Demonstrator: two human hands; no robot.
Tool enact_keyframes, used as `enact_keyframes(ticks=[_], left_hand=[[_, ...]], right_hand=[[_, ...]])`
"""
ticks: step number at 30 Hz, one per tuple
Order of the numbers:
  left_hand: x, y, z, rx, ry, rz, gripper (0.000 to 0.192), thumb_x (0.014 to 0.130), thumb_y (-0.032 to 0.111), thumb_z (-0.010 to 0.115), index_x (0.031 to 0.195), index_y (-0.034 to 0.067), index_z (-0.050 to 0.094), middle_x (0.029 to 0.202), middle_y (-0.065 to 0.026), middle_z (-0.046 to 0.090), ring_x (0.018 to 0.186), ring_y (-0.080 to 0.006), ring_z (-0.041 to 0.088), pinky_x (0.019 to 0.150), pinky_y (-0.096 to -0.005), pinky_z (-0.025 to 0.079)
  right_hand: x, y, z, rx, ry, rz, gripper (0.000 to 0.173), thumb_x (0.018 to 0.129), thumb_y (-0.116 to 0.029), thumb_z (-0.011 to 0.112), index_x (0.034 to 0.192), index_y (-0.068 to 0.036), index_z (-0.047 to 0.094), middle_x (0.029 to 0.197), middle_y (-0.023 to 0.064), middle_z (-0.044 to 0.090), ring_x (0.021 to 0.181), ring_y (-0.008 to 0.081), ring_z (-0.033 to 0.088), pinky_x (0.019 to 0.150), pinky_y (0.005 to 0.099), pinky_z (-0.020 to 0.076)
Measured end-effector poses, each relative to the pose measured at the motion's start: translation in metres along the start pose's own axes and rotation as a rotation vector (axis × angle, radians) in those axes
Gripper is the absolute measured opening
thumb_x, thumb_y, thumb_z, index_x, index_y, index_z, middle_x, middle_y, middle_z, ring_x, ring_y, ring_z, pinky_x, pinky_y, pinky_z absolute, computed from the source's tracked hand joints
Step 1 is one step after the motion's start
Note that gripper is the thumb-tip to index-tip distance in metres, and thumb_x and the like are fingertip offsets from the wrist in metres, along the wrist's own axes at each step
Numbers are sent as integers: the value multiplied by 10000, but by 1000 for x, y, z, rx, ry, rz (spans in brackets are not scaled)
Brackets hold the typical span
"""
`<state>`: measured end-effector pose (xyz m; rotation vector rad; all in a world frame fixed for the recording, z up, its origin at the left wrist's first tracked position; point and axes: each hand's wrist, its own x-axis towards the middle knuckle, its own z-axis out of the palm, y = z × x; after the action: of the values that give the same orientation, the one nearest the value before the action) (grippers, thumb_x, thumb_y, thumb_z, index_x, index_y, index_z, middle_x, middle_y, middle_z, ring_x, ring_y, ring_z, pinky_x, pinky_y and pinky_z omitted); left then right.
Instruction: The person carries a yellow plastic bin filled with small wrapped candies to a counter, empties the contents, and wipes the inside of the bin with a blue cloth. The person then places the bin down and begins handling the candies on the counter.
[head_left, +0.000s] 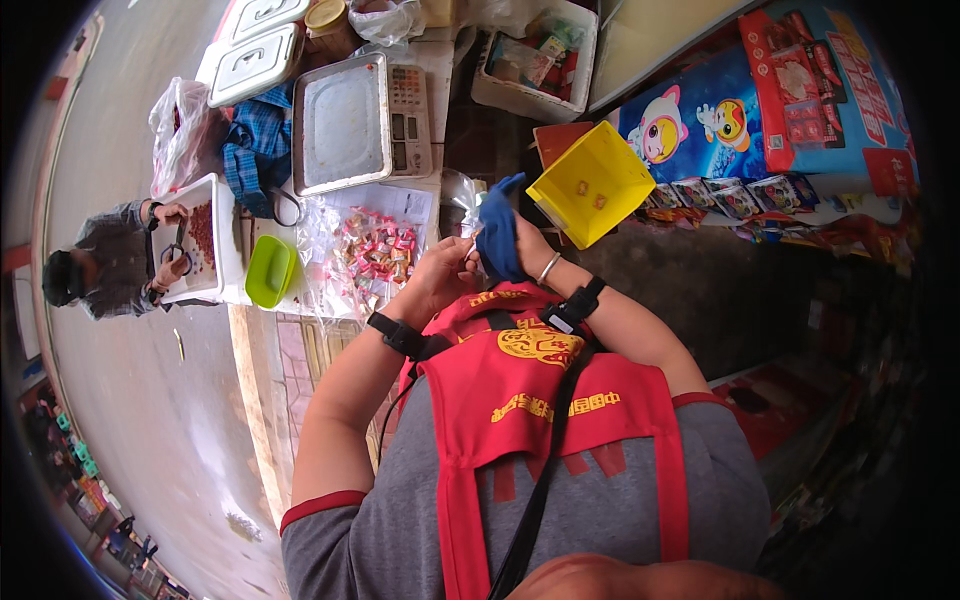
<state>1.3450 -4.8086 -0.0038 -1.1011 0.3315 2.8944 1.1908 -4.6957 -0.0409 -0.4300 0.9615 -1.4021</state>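
My left hand is in front of my chest, its fingertips pinched around something small and pale that I cannot make out. Right beside it, my right hand is partly hidden by a dark blue cloth, which it holds. Beyond my right hand a yellow plastic bin has two small wrapped pieces at its bottom. To the left of my hands, a heap of wrapped sweets in red, pink and gold lies on clear plastic sheeting on the table.
A light green plastic tub stands by the sweets. Behind are a digital scale with a metal tray, a checked blue cloth and a white foam box. Across the table, a person holds scissors over a white tray.
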Motion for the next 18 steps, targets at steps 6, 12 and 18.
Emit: enact_keyframes(ticks=[6, 12, 18], left_hand=[[0, 5, -10, -83, -59, -109, 161, 923, 124, 533, 1066, 53, 555, 664, 13, 513, 527, -49, 407, 464, -154, 328], [-5, 9, -17, -70, -250, -207, 171, 949, 208, 500, 941, 54, 573, 703, -16, 549, 506, -56, 406, 460, -179, 348], [-13, 9, -12, 578, -66, 166, 370, 988, 394, 387, 953, 74, 570, 651, 19, 483, 490, -55, 350, 449, -198, 275]], right_hand=[[-10, -16, 3, 29, 101, 91, 482, 982, -332, 306, 1210, 49, 492, 1115, 163, 615, 999, 251, 612, 943, 364, 469], [-10, -26, 12, 247, 104, 214, 399, 968, -253, 356, 1176, 31, 544, 1100, 158, 623, 956, 234, 641, 853, 354, 527], [-16, -14, -4, -261, 266, 99, 301, 949, -159, 397, 1078, 7, 611, 1009, 119, 656, 838, 192, 659, 776, 297, 541]])
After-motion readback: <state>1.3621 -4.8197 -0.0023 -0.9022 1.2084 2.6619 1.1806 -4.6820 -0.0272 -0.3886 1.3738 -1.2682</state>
